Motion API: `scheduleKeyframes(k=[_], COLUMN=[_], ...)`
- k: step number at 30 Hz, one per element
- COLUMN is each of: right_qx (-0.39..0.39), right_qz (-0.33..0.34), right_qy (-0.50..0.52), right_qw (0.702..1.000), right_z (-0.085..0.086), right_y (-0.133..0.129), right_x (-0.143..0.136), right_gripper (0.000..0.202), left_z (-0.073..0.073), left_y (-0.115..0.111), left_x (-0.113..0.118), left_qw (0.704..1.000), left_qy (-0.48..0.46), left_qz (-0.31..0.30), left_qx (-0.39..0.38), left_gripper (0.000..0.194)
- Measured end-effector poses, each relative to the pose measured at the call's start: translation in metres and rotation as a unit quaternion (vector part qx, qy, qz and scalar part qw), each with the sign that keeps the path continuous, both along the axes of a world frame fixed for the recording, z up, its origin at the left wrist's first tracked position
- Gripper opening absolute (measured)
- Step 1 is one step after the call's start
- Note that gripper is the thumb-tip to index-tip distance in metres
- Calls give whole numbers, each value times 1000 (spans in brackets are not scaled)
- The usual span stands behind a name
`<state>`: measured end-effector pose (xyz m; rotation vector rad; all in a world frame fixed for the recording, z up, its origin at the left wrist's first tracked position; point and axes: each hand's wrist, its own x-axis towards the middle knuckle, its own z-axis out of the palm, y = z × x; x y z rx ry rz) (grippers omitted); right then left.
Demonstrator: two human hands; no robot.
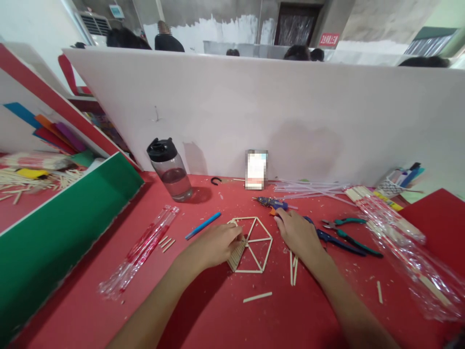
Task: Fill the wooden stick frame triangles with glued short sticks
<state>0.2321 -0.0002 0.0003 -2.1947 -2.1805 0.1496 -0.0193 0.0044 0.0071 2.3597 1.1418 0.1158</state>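
Observation:
A flat wheel-like frame of pale wooden sticks lies on the red table. Its spokes meet at the middle, and sticks fill a wedge at its left. My left hand is over that left side, fingers bent together at the frame; what they pinch is too small to tell. On the right, my right hand touches the orange trigger of a blue glue gun, which lies with its nozzle pointing left. How far its fingers close round the gun is unclear.
A bottle, a blue pen and bagged sticks are at left. Loose sticks lie in front. Pliers and more bagged sticks are at right. A phone leans on the white partition.

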Motion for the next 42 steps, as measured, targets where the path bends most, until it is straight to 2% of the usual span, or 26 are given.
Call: scheduleKeyframes(k=[4, 8, 11, 13, 14, 16, 18, 19, 21, 24, 28, 33, 36, 39, 42], right_qx=[-1, 15, 42, 60, 68, 78, 63, 47, 8, -52, -118, -103, -122, -125, -92], right_qz=[-21, -20, -19, -26, -36, -75, -103, -110, -113, -89, -14, 23, 42, 24, 11], right_qy=[65, 170, 247, 313, 366, 550, 664, 691, 714, 713, 696, 712, 707, 678, 583], right_qw=[998, 985, 968, 948, 927, 828, 738, 713, 691, 694, 708, 694, 695, 724, 807], right_z=[-4, -2, 8, 20, 27, 41, 52, 56, 60, 56, 40, 14, 0, -8, -8], right_y=[3, 4, 3, 0, -3, -10, -20, -25, -35, -46, -53, -57, -60, -62, -63], right_x=[2, 16, 31, 41, 46, 55, 61, 62, 61, 50, 28, 8, 2, 0, 3], right_gripper=[24, 19, 16, 22, 28, 39, 42, 41, 40, 45, 43, 45, 48, 45, 45], left_z=[-7, -16, -20, -21, -22, -22, -23, -23, -23, -21, -22, -23, -21, -19, -19], left_y=[3, 7, 10, 10, 11, 11, 12, 12, 12, 12, 13, 13, 13, 12, 12], left_x=[-3, -7, -9, -10, -10, -11, -11, -11, -11, -11, -12, -13, -13, -13, -13], left_qw=[999, 995, 992, 991, 991, 990, 990, 990, 990, 989, 988, 987, 984, 984, 986], left_qy=[-33, -78, -100, -109, -112, -116, -117, -117, -120, -124, -130, -133, -149, -145, -140], left_qz=[2, 2, -1, -6, -9, -13, -15, -15, -16, -19, -21, -18, -15, -17, -16], left_qx=[-31, -68, -75, -71, -71, -72, -76, -77, -78, -79, -75, -86, -98, -97, -84], left_gripper=[10, 13, 13, 14, 14, 13, 14, 14, 16, 17, 16, 15, 16, 15, 16])
